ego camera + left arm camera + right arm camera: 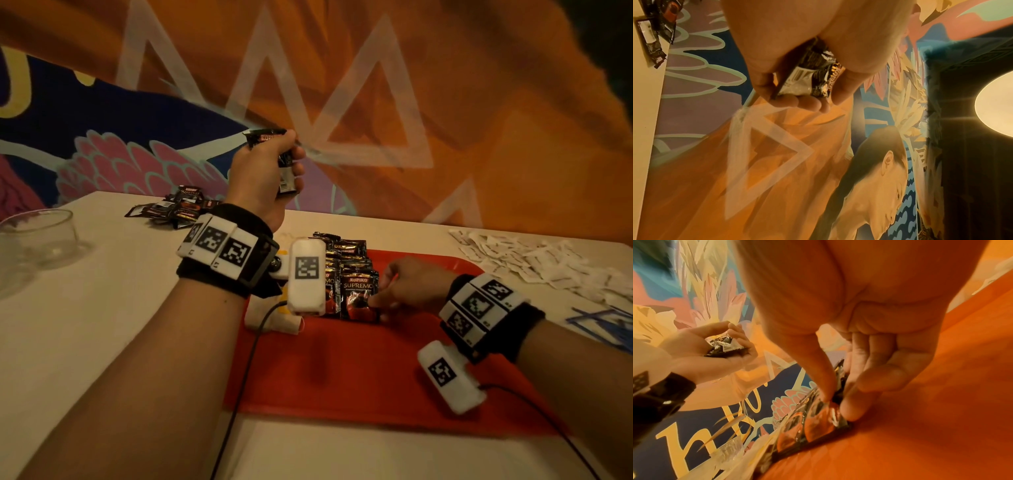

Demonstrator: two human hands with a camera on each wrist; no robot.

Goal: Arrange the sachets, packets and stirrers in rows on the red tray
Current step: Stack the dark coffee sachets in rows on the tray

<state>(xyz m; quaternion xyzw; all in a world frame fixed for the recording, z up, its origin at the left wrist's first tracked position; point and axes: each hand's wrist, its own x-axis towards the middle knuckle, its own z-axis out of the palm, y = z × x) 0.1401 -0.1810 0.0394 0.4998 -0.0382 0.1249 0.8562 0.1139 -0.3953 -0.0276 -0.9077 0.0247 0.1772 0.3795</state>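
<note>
Left hand: left hand [265, 171] is raised over the far table edge, fingers curled around spare black packets [286, 161].
Right hand: right hand [407, 287] pinches the near packet [358, 294] of the overlapping row [346, 260] on the red tray [376, 370].
Risk: a push could slide the row crooked; loosely gripped spares may drop.
Writing: "KOPIKO SUPREMO" on the packets.
Waiting: white sachets [534, 260] at far right, loose packets [174, 207] at far left.

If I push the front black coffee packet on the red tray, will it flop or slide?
Probably slide: the front coffee packet looks glossy, and the red tray looks smooth. It likely bends easily, since the packets in the left hand crumple. The right hand pinches its corner.
</note>
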